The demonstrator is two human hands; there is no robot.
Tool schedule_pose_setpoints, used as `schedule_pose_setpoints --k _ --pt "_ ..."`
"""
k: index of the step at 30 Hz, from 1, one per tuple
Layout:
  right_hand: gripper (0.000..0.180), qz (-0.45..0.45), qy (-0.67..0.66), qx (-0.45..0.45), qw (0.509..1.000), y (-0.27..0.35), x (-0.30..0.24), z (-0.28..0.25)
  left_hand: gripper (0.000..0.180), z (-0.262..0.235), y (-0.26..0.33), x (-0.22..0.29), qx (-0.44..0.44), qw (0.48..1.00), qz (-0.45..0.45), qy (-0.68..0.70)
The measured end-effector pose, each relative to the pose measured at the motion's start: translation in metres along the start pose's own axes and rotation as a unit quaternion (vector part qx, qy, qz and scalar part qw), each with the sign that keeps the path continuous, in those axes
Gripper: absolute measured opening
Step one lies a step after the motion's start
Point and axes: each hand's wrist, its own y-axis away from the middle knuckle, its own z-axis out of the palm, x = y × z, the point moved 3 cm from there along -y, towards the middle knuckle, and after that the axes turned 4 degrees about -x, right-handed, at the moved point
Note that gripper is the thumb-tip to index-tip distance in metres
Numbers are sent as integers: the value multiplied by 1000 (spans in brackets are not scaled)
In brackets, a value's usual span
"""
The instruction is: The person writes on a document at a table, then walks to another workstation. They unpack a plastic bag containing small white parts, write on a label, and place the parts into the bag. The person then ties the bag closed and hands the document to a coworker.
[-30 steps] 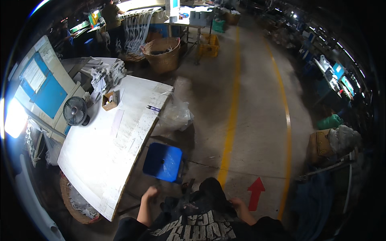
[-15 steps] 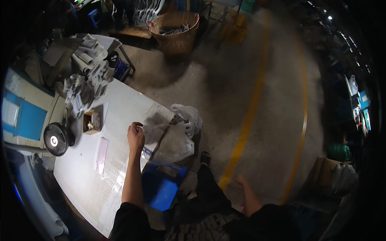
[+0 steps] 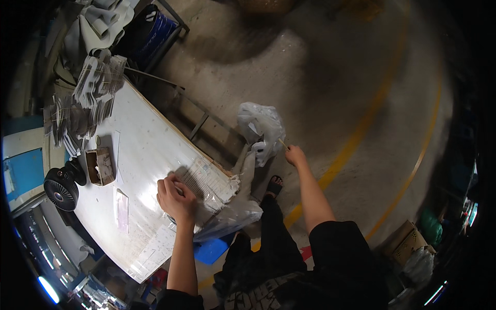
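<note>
My left hand [image 3: 177,199] rests over the white table [image 3: 142,142] with its fingers curled; what they hold, if anything, I cannot make out. Beside it, a printed sheet [image 3: 209,178] lies at the table's right edge, and clear plastic film [image 3: 232,217] hangs over that edge. My right hand [image 3: 295,155] is off the table to the right, closed on a thin yellowish stick [image 3: 282,143]. The stick's far end points at a whitish plastic bag [image 3: 261,124] hanging by the table corner, close to or touching it.
A small open box [image 3: 101,168], a black fan [image 3: 62,188] and bundled grey-white strips [image 3: 98,85] stand on the table's left side. Below the near edge is a blue stool [image 3: 212,249]. A metal frame [image 3: 199,124] runs along the far edge. Yellow lines [image 3: 356,137] cross the floor.
My right hand has moved up and forward to the hanging bag, with the stick now visible. My left hand has come down nearer the table's front. The view has shifted closer to the table.
</note>
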Motion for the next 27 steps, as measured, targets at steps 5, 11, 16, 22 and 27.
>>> schedule_pose_setpoints --k 5,11,16,22,27 --pt "52 37 -48 -39 997 -34 -23 35 13 2 -1 -1 -19 1000 -3 -3" --pt "52 24 -113 -84 990 -79 -14 79 12 3 0 -4 -22 1000 13 -5" --pt "49 7 -204 -93 974 -120 6 124 15 5 1 -9 -34 999 27 10" --pt "35 49 -347 71 934 -150 10 160 18 5 3 -14 -46 999 6 23" --pt "26 67 -478 148 863 -140 10 164 21 4 2 -13 -37 999 14 23"
